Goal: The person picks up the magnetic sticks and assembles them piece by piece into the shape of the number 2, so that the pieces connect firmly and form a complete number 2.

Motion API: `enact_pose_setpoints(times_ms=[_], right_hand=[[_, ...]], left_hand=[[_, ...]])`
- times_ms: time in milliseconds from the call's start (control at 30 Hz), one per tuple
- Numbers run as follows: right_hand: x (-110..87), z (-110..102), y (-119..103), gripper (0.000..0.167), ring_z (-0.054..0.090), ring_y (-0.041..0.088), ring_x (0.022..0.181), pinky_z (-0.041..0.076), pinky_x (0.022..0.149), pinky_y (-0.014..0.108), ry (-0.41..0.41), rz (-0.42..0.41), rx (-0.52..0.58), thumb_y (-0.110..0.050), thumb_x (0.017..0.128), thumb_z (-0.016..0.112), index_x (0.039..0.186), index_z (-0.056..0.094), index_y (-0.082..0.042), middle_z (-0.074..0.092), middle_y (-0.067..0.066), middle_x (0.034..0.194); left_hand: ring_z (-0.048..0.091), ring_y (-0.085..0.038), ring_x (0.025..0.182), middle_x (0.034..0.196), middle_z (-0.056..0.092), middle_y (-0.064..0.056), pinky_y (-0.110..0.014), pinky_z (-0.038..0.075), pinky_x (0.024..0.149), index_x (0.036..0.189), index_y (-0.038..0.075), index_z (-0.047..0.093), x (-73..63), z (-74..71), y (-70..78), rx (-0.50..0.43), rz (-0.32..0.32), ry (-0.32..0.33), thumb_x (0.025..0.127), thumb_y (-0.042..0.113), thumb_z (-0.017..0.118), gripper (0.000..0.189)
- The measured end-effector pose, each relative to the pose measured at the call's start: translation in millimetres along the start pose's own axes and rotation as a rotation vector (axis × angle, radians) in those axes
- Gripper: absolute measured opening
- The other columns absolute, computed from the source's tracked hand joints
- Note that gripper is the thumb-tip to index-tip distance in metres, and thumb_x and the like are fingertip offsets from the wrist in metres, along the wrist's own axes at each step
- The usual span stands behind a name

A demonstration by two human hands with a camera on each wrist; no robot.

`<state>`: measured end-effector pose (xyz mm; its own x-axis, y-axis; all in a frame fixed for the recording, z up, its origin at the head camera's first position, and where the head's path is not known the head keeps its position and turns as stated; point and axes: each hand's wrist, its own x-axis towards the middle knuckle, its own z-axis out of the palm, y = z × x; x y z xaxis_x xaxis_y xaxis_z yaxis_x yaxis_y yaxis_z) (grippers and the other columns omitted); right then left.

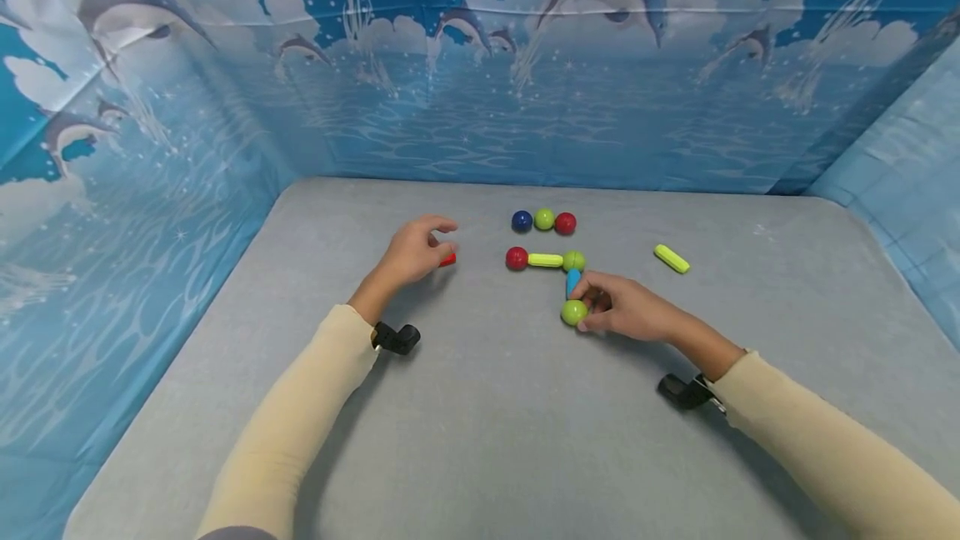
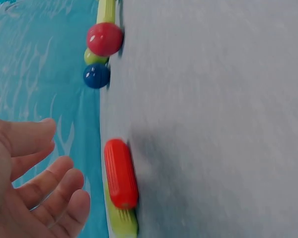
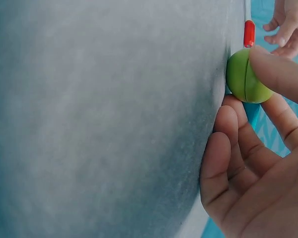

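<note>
My right hand (image 1: 633, 307) pinches a glossy green ball (image 1: 574, 312) between thumb and fingers at the table surface. A blue rod (image 1: 573, 280) runs from this ball to another green ball (image 1: 574, 260). From there a yellow rod (image 1: 545, 260) leads left to a red ball (image 1: 517, 258), forming an L shape. My left hand (image 1: 414, 250) hovers with fingers parted beside a red ribbed rod (image 2: 121, 173), holding nothing. Behind that rod, in the left wrist view, lies a yellow-green piece (image 2: 121, 220); my left hand hides it in the head view.
Behind the L shape sit a blue ball (image 1: 522, 222), a green ball (image 1: 544, 219) and a red ball (image 1: 566, 223) in a row. A loose yellow rod (image 1: 671, 258) lies to the right. Dolphin-printed curtains (image 1: 480, 123) border the grey table (image 1: 480, 423).
</note>
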<state>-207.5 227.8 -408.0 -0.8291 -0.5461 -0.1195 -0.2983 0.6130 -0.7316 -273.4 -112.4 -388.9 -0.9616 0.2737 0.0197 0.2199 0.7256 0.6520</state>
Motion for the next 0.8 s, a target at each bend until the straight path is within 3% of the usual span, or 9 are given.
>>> enact_pose_setpoints(times_ms=[233,533,667,800], right_hand=[[0.4,-1,0,0.029,0.056,0.018,0.087,0.05,0.072,0.026,-0.004,0.025,0.009,-0.009,0.089,0.072,0.114,0.059,-0.008,0.062,0.011,0.103],[-4.9,-6,0,0.036,0.058,0.02,0.092,0.05,0.073,0.03,-0.037,0.06,0.048,-0.019,0.093,0.069,0.126,0.056,-0.009,0.061,0.014,0.113],[-2.9,-18,1,0.041,0.063,0.026,0.099,0.051,0.074,0.034,0.033,0.097,0.028,-0.023,0.097,0.064,0.135,0.053,-0.009,0.06,0.019,0.125],[15.5,-29,4,0.042,0.065,0.033,0.106,0.053,0.078,0.038,0.112,0.114,-0.016,-0.021,0.1,0.059,0.14,0.051,-0.011,0.055,0.021,0.138]], left_hand=[[0.062,-0.028,0.107,0.137,0.06,-0.01,-0.042,0.054,0.082,0.132,0.008,0.063,-11.7,-4.5,-13.3,-0.008,0.033,0.025,0.097,0.02,0.062,0.037],[0.062,-0.028,0.107,0.137,0.06,-0.009,-0.041,0.053,0.08,0.131,0.01,0.064,-17.9,-0.8,-20.8,-0.017,-0.003,0.014,0.097,0.022,0.062,0.037],[0.062,-0.028,0.108,0.137,0.06,-0.009,-0.039,0.054,0.078,0.131,0.011,0.064,-17.4,-0.2,-23.2,-0.024,-0.026,0.009,0.097,0.022,0.062,0.037],[0.062,-0.028,0.105,0.136,0.06,-0.01,-0.036,0.053,0.074,0.131,0.01,0.064,-16.5,-0.1,-26.4,-0.017,-0.038,0.022,0.097,0.02,0.062,0.036]])
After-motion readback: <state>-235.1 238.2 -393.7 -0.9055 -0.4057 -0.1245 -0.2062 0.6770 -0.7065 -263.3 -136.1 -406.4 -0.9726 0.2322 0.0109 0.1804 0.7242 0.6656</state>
